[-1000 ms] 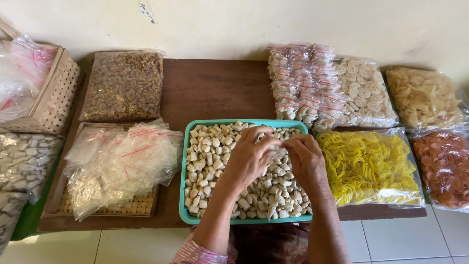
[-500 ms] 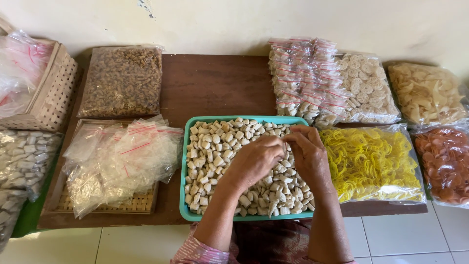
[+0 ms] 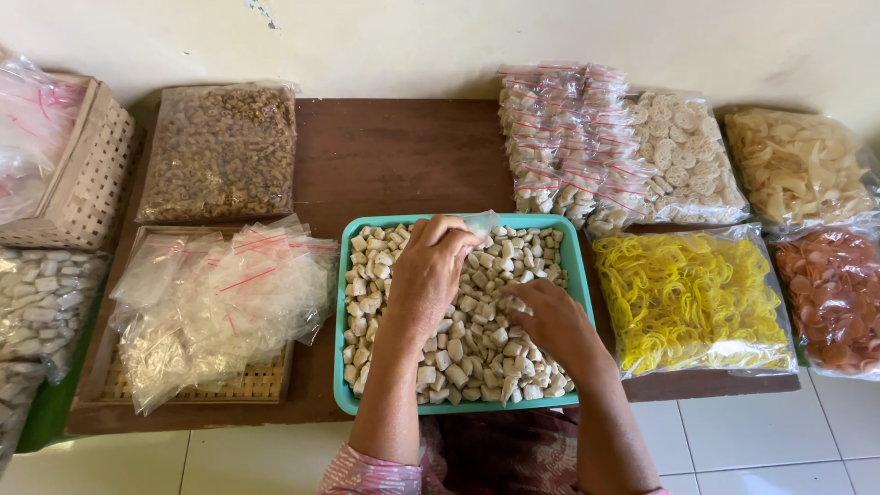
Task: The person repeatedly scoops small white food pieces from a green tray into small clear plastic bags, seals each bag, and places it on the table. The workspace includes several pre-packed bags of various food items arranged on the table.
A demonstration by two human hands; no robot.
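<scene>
A teal plastic tray [image 3: 340,348] full of small pale cracker pieces [image 3: 458,353] sits at the front of a brown wooden table [image 3: 403,156]. My left hand [image 3: 423,280] is over the tray's far half, fingers pinched on a small clear plastic bag [image 3: 478,223] held near the far rim. To its right and nearer me, my right hand [image 3: 543,321] rests down in the pieces, fingers curled around a few of them. Both forearms reach in from the bottom edge.
A heap of empty clear zip bags [image 3: 220,298] lies on a woven tray left of the teal one. Around the table lie bags of brown snacks [image 3: 220,151], small filled packets [image 3: 561,137], round white crackers [image 3: 689,156], yellow rings [image 3: 692,298], orange crackers [image 3: 830,293] and pale chips [image 3: 796,165]. A woven basket [image 3: 82,179] stands far left.
My hands were together over the tray's far middle. They have parted: the left stays up with the small bag, the right has dropped into the pieces nearer me.
</scene>
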